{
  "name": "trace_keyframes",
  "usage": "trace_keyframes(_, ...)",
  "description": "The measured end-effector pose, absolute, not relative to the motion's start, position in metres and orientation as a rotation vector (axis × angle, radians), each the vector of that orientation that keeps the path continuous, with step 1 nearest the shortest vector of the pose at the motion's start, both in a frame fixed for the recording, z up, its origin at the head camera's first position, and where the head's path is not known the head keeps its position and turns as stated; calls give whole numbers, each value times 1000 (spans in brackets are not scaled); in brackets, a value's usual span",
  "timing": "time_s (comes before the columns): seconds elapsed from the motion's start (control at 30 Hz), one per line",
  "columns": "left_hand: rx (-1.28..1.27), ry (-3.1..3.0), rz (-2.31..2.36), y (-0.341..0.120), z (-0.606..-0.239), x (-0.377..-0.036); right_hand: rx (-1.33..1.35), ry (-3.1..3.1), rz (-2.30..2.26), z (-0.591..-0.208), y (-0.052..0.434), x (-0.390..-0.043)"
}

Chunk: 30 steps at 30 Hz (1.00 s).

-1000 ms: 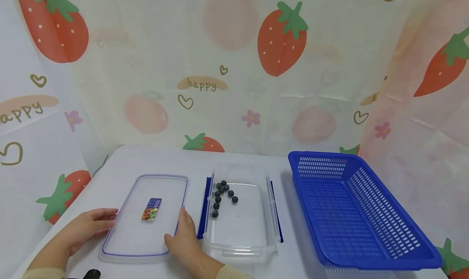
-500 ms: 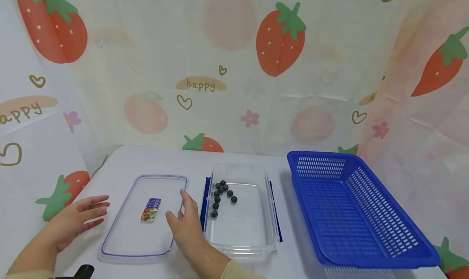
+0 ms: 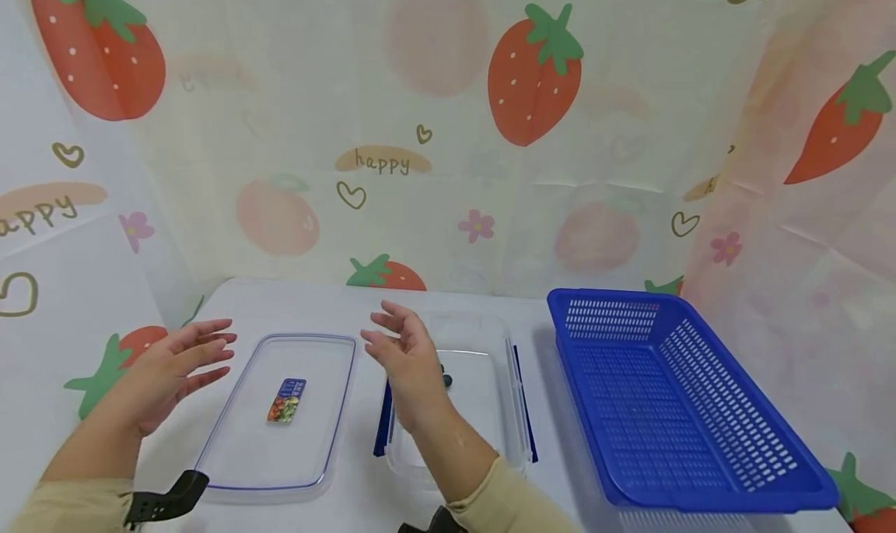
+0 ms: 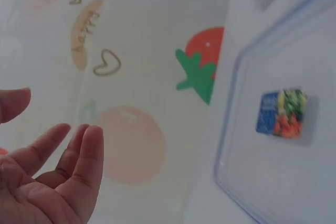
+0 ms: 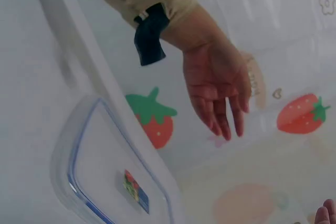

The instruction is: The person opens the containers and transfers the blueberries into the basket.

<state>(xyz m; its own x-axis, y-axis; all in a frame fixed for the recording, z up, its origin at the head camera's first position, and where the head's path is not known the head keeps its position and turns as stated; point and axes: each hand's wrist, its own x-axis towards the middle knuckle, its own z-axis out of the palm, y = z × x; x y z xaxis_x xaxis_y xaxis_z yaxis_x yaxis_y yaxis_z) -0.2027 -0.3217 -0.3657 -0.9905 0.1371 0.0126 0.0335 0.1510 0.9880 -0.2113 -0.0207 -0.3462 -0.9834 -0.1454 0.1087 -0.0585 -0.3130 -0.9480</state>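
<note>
Nearest the camera, beige sleeves and dark wrist straps are cut off at the bottom edge. L hand (image 3: 171, 369) hangs over the white table (image 3: 280, 299), left of the flat clear rectangular plastic lid w/ blue seal line (image 3: 308, 440); fingers straight and spread, nothing in it. R hand (image 3: 406, 358) is raised palm-left between lid and clear rectangular plastic container w/ blue side clips (image 3: 490, 408), fingers loosely apart, holding nothing. It covers most of the small dark round balls (image 3: 446, 380) in the container; only one or two show past the wrist, count unclear. Lid lies flat, small colourful sticker (image 3: 285, 401) near its middle, print unreadable. Further right, blue perforated plastic basket (image 3: 672, 393), near corner cut off. Behind: strawberry-print curtain (image 3: 448, 128)
</note>
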Motion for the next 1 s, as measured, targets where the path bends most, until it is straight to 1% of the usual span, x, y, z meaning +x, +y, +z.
trace_keyframes(0.13,228,2324,2010,-309,-352,-207,-323,1829,-2540,-329,-2,-222)
trace_keyframes(0.27,257,2409,1947,-296,-340,-210,-346,1895,-2497,-316,17,-233)
trace_keyframes(0.47,285,2407,2003,-266,-326,-215,-391,2102,-2310,-305,52,-248)
trace_keyframes(0.6,328,2500,1918,-244,-320,-217,-454,2233,-2169,-297,78,-254)
trace_keyframes(0.8,439,2614,1777,-218,-315,-218,-573,2344,-2020,-290,119,-260)
trace_keyframes(1.0,505,2691,1622,-200,-314,-217,-588,2418,-1917,-294,156,-263)
